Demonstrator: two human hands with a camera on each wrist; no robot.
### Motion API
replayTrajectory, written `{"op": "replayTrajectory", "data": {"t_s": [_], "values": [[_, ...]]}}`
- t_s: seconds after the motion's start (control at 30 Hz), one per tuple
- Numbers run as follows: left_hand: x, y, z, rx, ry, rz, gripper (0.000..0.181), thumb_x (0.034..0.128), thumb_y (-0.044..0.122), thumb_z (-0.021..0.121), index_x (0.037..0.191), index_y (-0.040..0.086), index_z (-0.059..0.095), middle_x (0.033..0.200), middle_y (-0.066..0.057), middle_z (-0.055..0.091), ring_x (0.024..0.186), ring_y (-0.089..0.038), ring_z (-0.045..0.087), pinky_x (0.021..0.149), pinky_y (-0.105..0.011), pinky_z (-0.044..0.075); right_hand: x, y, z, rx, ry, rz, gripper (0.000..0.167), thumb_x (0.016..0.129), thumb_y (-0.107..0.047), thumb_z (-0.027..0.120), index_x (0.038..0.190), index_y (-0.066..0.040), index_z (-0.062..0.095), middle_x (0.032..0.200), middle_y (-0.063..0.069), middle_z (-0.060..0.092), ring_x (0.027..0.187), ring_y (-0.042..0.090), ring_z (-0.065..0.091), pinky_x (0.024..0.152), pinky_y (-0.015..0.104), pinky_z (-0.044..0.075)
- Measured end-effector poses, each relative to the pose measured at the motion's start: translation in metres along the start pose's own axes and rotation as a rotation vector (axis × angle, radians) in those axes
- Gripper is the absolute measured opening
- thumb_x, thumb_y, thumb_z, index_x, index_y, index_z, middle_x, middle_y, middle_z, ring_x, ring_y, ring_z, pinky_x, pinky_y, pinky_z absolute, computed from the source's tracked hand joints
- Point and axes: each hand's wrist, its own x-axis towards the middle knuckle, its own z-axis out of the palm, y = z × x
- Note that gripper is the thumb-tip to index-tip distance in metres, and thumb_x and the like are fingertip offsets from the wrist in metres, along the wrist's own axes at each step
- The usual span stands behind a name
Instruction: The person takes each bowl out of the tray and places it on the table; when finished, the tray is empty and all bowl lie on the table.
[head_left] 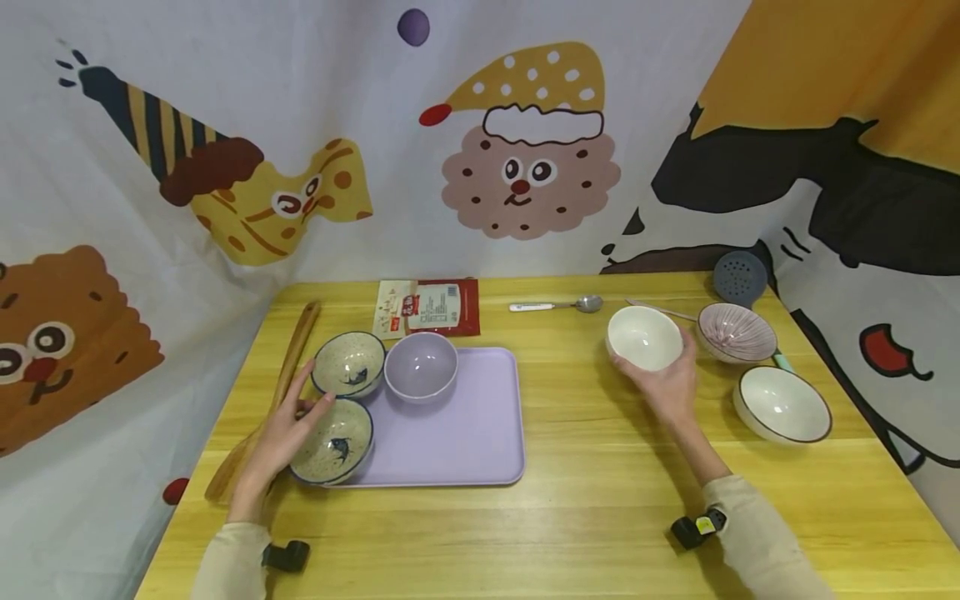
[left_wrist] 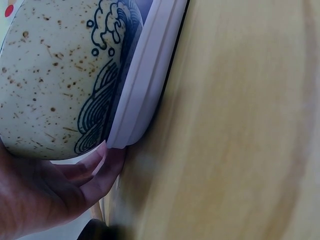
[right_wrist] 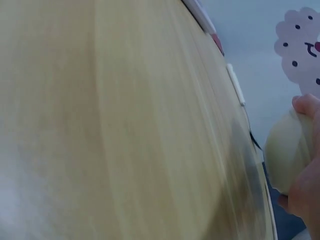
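My right hand (head_left: 666,385) grips a small white bowl (head_left: 643,333) by its sides, held above the table; the right wrist view shows the bowl (right_wrist: 287,150) lifted. My left hand (head_left: 281,437) is beside two speckled bowls with blue rims and a blue fish inside. Its fingers lie along the left side of the far speckled bowl (head_left: 345,360), with the thumb over the rim of the near speckled bowl (head_left: 330,450). A plain lilac bowl (head_left: 422,371) stands right of them. All three are on a lilac tray (head_left: 480,442).
A wooden spatula (head_left: 292,354) lies left of the tray. Behind it is a red and cream packet (head_left: 427,307). A spoon (head_left: 558,305) lies at the back. On the right are a pink-striped bowl (head_left: 738,333), a dark-rimmed white bowl (head_left: 783,406) and a grey slotted ladle (head_left: 740,277).
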Motion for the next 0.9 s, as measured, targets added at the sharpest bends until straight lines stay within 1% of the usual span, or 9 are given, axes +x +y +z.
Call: {"op": "replayTrajectory", "data": {"t_s": [0.1, 0.2, 0.43, 0.53, 0.67, 0.8, 0.9], "values": [[0.000, 0.000, 0.000, 0.004, 0.005, 0.001, 0.078, 0.1045, 0.050, 0.049, 0.165, 0.027, 0.005, 0.124, -0.030, 0.061, 0.116, -0.043, 0.059, 0.091, -0.058, 0.052, 0.005, 0.002, -0.003, -0.003, 0.012, 0.028, 0.115, 0.068, -0.023, 0.095, 0.157, -0.006, 0.024, 0.155, 0.026, 0.038, 0.138, 0.043, 0.044, 0.114, 0.059, 0.039], [0.000, 0.000, 0.000, 0.006, 0.008, -0.002, 0.078, 0.1045, 0.050, 0.049, 0.165, 0.028, 0.005, 0.124, -0.029, 0.061, 0.115, -0.042, 0.059, 0.090, -0.056, 0.052, 0.009, 0.004, -0.004, -0.010, 0.021, 0.043, 0.114, 0.068, -0.026, 0.095, 0.156, -0.005, 0.025, 0.155, 0.026, 0.038, 0.138, 0.042, 0.044, 0.114, 0.058, 0.039], [-0.001, 0.002, 0.000, 0.001, 0.005, -0.018, 0.078, 0.1041, 0.052, 0.049, 0.165, 0.031, 0.005, 0.125, -0.030, 0.060, 0.114, -0.043, 0.060, 0.090, -0.056, 0.052, 0.016, 0.006, -0.003, -0.029, 0.053, 0.078, 0.112, 0.068, -0.031, 0.094, 0.155, -0.007, 0.027, 0.153, 0.023, 0.041, 0.137, 0.040, 0.046, 0.114, 0.056, 0.041], [0.000, 0.001, 0.001, -0.002, 0.007, -0.019, 0.078, 0.1040, 0.052, 0.049, 0.165, 0.032, 0.005, 0.124, -0.029, 0.061, 0.112, -0.041, 0.060, 0.089, -0.053, 0.052, 0.018, 0.007, -0.003, -0.025, 0.069, 0.085, 0.112, 0.068, -0.031, 0.095, 0.155, -0.007, 0.028, 0.153, 0.022, 0.042, 0.137, 0.039, 0.047, 0.114, 0.055, 0.041], [0.001, 0.001, 0.001, -0.011, 0.015, -0.013, 0.077, 0.1038, 0.051, 0.050, 0.165, 0.032, 0.006, 0.123, -0.028, 0.061, 0.112, -0.040, 0.060, 0.088, -0.050, 0.052, 0.020, 0.011, -0.003, -0.034, 0.094, 0.071, 0.113, 0.067, -0.031, 0.095, 0.155, -0.007, 0.028, 0.153, 0.021, 0.041, 0.138, 0.038, 0.046, 0.115, 0.054, 0.040], [0.001, 0.001, 0.000, -0.006, 0.015, -0.014, 0.077, 0.1036, 0.051, 0.050, 0.165, 0.032, 0.007, 0.120, -0.026, 0.063, 0.107, -0.037, 0.061, 0.082, -0.041, 0.051, 0.023, 0.015, -0.002, -0.046, 0.111, 0.056, 0.112, 0.068, -0.032, 0.094, 0.155, -0.009, 0.028, 0.153, 0.019, 0.041, 0.139, 0.037, 0.045, 0.115, 0.053, 0.039], [0.001, 0.000, 0.000, 0.003, 0.010, -0.022, 0.078, 0.1036, 0.052, 0.050, 0.165, 0.032, 0.006, 0.117, -0.024, 0.063, 0.102, -0.034, 0.061, 0.076, -0.033, 0.047, 0.024, 0.016, -0.001, -0.043, 0.103, 0.047, 0.110, 0.070, -0.033, 0.094, 0.154, -0.010, 0.028, 0.153, 0.019, 0.040, 0.139, 0.036, 0.045, 0.115, 0.053, 0.040]]}}
